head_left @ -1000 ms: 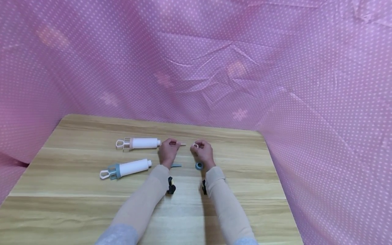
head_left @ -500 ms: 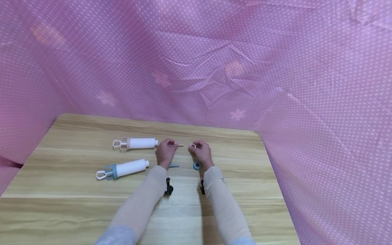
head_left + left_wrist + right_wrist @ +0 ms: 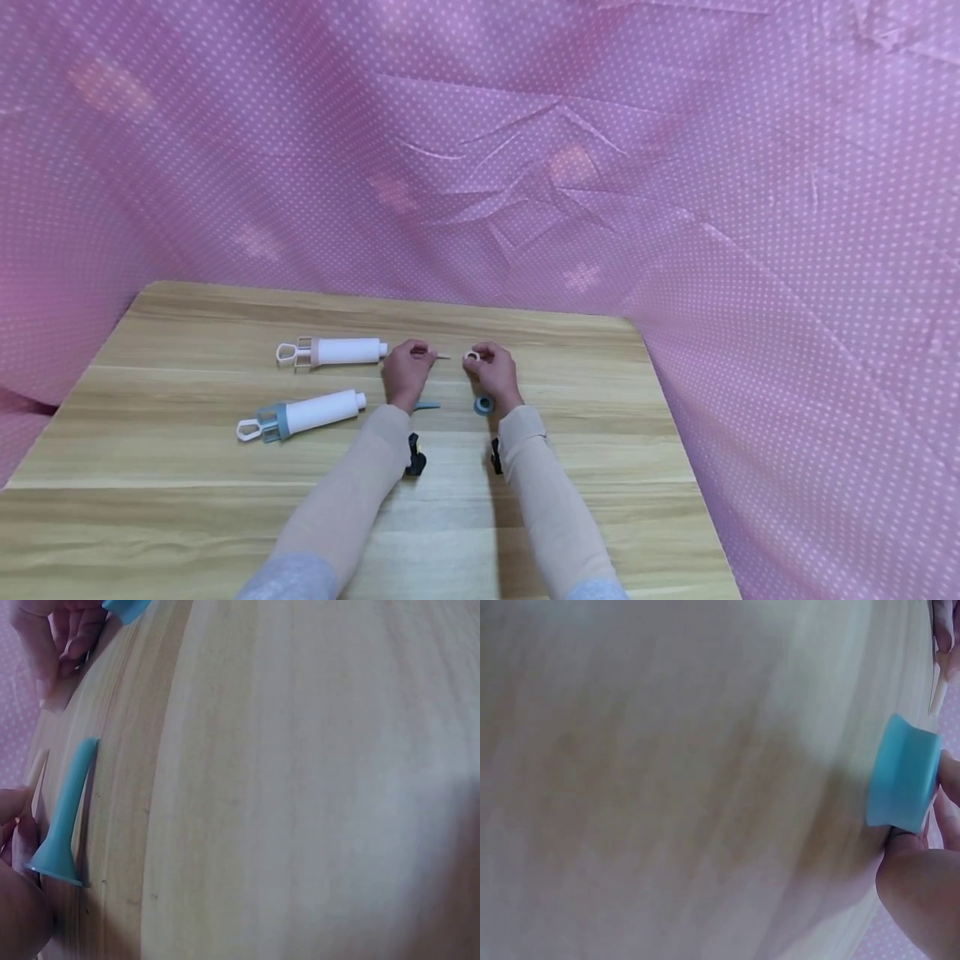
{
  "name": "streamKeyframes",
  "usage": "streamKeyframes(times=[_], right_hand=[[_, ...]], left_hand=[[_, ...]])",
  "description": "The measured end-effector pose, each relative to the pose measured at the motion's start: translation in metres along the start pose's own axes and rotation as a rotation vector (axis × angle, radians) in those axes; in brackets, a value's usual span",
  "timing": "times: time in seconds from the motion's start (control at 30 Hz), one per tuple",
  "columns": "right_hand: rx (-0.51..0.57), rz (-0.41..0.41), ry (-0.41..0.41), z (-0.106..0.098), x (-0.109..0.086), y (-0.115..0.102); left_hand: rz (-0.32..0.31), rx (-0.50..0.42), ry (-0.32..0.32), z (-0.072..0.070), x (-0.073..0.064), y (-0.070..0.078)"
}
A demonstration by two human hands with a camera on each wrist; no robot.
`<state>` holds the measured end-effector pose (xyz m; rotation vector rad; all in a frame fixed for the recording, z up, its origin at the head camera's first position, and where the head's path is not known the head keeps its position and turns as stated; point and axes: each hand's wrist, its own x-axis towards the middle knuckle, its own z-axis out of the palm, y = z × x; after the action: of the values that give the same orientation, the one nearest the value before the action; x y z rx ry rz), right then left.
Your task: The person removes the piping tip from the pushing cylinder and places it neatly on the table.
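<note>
In the head view, my left hand (image 3: 407, 372) pinches a thin, pale pink nozzle (image 3: 443, 357) whose narrow end points right. My right hand (image 3: 496, 371) holds a pale ring (image 3: 471, 357) between thumb and fingers, a short gap from that tip. On the table beside my left wrist lies a teal nozzle (image 3: 67, 814), its flared base toward me in the left wrist view. A teal ring (image 3: 904, 774) sits on the tabletop just below my right hand. Fingers cover the wide end of the pink nozzle.
To the left lie two white syringe-like tubes with pull handles, one with a pink collar (image 3: 348, 351) and one with a teal collar (image 3: 322, 412). The wooden table (image 3: 600, 467) meets a pink dotted cloth (image 3: 480, 167) at its back and sides.
The head view has shifted slightly, then settled. Both hands keep hold of the pink nozzle and the pale ring in almost the same place; the things on the table have not moved.
</note>
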<state>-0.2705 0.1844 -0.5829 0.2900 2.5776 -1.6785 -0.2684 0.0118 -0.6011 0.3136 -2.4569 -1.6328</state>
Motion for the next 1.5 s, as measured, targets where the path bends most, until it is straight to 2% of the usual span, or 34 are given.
streamKeyframes(times=[0.37,0.53,0.7,0.8,0.9,1.13,1.37,1.5], right_hand=[[0.057,0.007,0.002,0.001,0.001,0.001],[0.139,-0.007,-0.003,0.002,0.001,-0.001],[0.222,0.014,-0.023,0.002,0.001,-0.002],[0.23,0.015,-0.027,0.001,0.0,-0.004],[0.228,0.001,-0.02,-0.001,-0.001,-0.006],[0.166,-0.046,-0.022,-0.007,-0.008,-0.01],[0.052,-0.132,-0.006,-0.017,-0.013,-0.008],[0.015,-0.191,0.014,-0.025,-0.016,-0.013]], left_hand=[[-0.036,0.008,-0.036,-0.005,0.001,0.003],[-0.06,0.02,-0.051,-0.008,0.002,0.005],[-0.021,0.058,-0.053,-0.011,0.001,0.006],[0.011,0.073,-0.048,-0.013,0.0,0.009],[0.018,0.059,-0.054,-0.016,0.0,0.016],[-0.036,0.001,-0.066,-0.03,-0.003,0.039],[0.064,-0.075,-0.043,-0.043,-0.004,0.043],[0.109,-0.066,-0.025,-0.054,-0.007,0.044]])
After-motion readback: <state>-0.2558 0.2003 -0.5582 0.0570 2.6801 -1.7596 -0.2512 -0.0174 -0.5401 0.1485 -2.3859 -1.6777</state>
